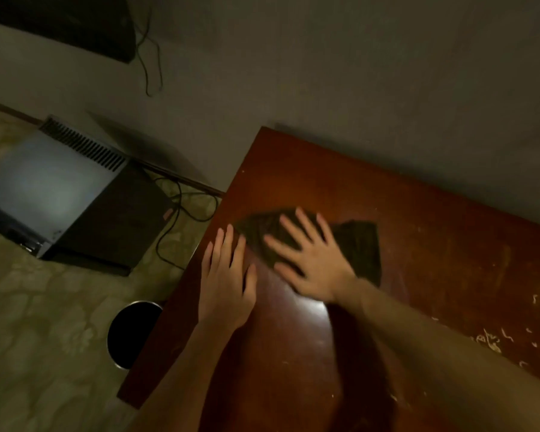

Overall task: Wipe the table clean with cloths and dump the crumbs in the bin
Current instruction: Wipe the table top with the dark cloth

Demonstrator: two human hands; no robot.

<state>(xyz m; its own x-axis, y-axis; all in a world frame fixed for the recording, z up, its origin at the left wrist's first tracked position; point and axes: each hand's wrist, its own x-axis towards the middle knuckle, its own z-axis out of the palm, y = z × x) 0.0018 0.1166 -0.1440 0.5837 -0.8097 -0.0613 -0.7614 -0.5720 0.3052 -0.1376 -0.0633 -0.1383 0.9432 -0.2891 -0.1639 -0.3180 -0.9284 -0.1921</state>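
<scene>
The room was dim. A plain grey wall [325, 73] filled the upper view, with a dark flat panel [60, 23] fixed to it at the top left and thin cords [150, 57] hanging from its corner. The floor [44, 322] had a pale, mottled olive pattern. On it, near the wall, stood a dark boxy unit [75, 198] with a pale top and a row of vent slats; black cables [181, 213] looped beside it. A reddish-brown wooden table [434, 244] stood against the wall, a bright patch of light glaring on its glossy top.
</scene>
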